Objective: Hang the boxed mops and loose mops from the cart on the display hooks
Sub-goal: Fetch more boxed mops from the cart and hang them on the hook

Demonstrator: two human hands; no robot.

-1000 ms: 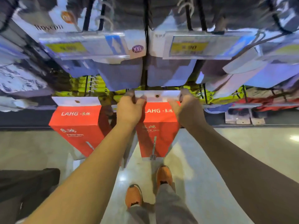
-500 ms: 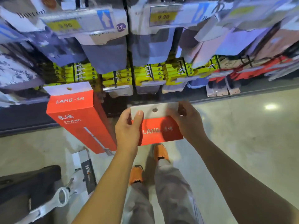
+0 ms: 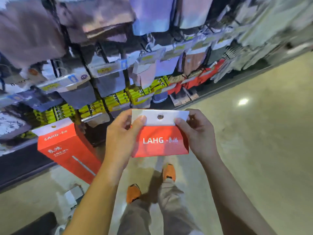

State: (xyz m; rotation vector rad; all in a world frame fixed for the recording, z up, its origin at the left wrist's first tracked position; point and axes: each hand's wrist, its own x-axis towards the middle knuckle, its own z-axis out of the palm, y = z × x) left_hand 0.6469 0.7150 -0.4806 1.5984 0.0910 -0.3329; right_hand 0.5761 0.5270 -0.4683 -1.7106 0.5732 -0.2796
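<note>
The top of the view is all blur, so I cannot tell what the grey and purple packs [image 3: 149,14] up there are. The price tags [image 3: 105,70] are too fuzzy to read.

I hold a red boxed mop [image 3: 160,141] in the air in front of the rack [image 3: 20,158], above my orange shoes [image 3: 133,192]. It is not on any hook. I see only its top end, with the white flap and the hang hole [image 3: 160,116]. The long lower part points away from me.

My left hand [image 3: 122,133] pinches the flap's left corner, thumb on the front. My right hand [image 3: 198,133] pinches the right corner the same way. They cover the box's side edges.

A second red boxed mop [image 3: 67,150] tilts at the left, low by the rack, apart from mine. I cannot see its hook. A dark thing [image 3: 37,223] in the bottom left corner is cut off.

The shiny floor [image 3: 254,133] runs wide on the right, along the rack's foot.
</note>
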